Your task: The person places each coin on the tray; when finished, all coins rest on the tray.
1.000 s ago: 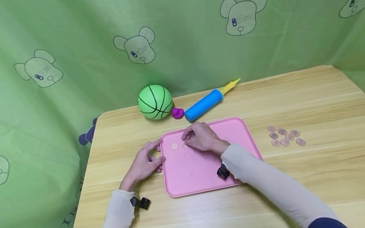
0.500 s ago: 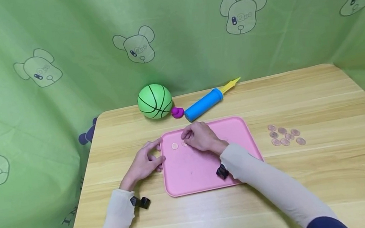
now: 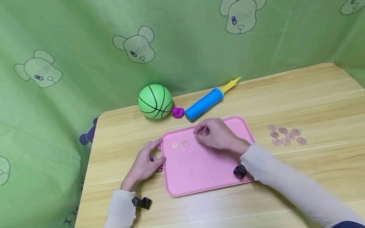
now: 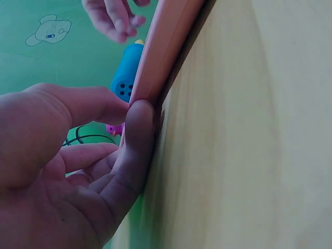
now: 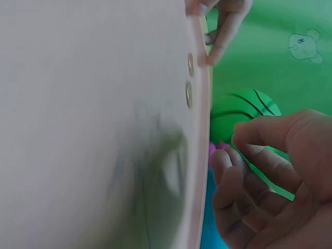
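My left hand (image 3: 142, 165) rests at the left edge of a pink tray (image 3: 194, 181), its thumb and forefinger spread and touching the rim. In the left wrist view, the thumb (image 4: 139, 122) lies against the tray's side. Two coins, one (image 3: 175, 146) nearer the left rim and another (image 3: 185, 143) just right of it, lie flat near the tray's back left corner. Above the back of the tray is my right hand (image 3: 216, 134), with loosely curled fingers. The right wrist view shows nothing between its thumb and fingers (image 5: 254, 181).
Several more coins (image 3: 286, 141) lie on the wooden table (image 3: 330, 179) right of the tray. Behind the tray sit a green ball (image 3: 155, 101), a small purple rubber duck (image 3: 177, 112) and a blue hand pump (image 3: 204, 105) with a yellow nozzle. Green printed cloth (image 3: 190, 63) hangs behind the table.
My right hand has let go of the second coin and moved right, leaving that coin fully visible on the tray. The left hand stays at the tray's edge.
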A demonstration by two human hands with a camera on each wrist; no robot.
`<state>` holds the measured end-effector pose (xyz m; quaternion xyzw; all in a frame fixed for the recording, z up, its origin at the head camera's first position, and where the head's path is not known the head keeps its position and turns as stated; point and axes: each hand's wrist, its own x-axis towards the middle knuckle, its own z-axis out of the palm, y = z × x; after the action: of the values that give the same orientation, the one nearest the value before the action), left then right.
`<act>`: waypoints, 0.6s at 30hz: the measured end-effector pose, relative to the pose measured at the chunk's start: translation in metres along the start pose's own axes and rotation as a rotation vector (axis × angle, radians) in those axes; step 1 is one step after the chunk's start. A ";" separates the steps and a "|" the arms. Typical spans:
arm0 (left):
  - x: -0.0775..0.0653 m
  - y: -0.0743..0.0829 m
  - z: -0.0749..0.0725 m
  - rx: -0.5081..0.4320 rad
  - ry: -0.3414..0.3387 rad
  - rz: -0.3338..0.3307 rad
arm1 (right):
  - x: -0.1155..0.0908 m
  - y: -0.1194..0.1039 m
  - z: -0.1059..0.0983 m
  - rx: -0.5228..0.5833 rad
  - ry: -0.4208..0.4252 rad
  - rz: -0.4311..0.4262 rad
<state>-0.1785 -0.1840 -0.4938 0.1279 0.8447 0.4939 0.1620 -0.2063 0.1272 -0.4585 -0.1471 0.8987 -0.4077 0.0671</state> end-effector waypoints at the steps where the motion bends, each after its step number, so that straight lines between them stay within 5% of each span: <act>1: 0.000 0.000 0.000 0.009 -0.002 0.004 | -0.004 0.003 -0.006 -0.010 0.005 -0.002; 10: 0.002 0.006 0.001 0.046 -0.011 0.003 | -0.033 0.051 -0.083 -0.043 0.031 0.058; 18: 0.005 0.006 0.000 0.079 -0.001 0.015 | -0.061 0.106 -0.146 -0.220 0.066 0.066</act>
<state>-0.1826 -0.1790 -0.4894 0.1411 0.8623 0.4614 0.1536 -0.2060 0.3168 -0.4420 -0.1104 0.9441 -0.3088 0.0345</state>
